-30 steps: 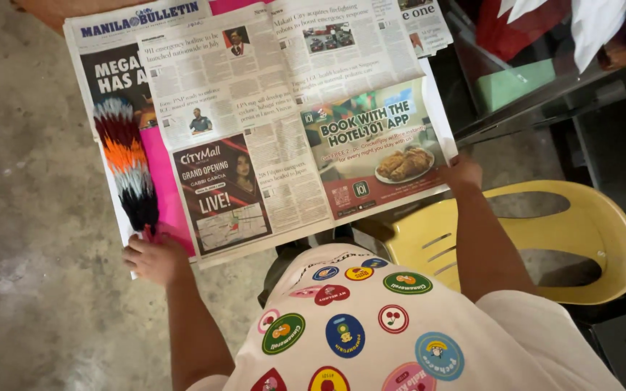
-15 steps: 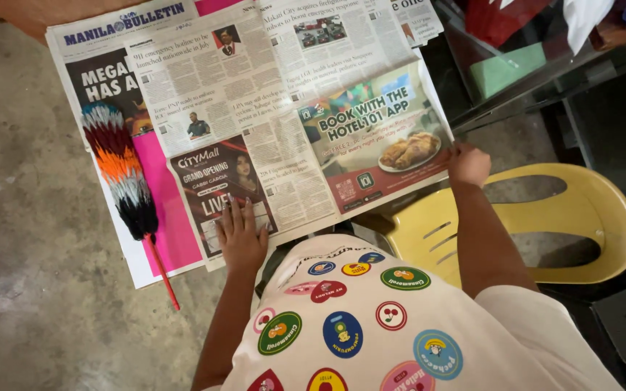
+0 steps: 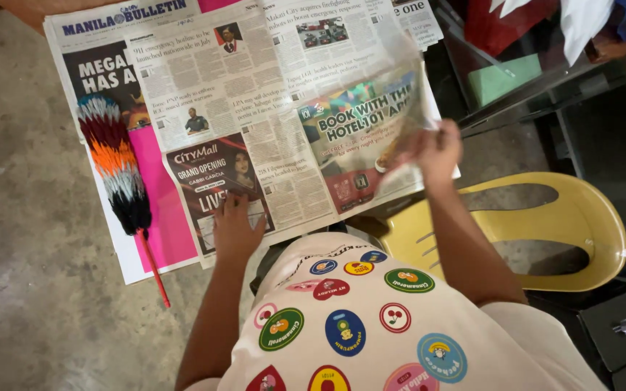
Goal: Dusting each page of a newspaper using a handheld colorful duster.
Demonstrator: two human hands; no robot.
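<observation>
The left hand [image 3: 235, 228] lies flat with fingers spread on thin newspaper [image 3: 255, 108]; the right hand [image 3: 436, 148] pinches its lifted corner. A striped feather duster [image 3: 114, 166] lies beside.

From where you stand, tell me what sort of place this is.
Probably a home's work corner or patio, though that is a guess: a bare concrete floor, a yellow plastic chair, and a glass-topped table. Newspapers and a feather duster lie on the floor.
</observation>
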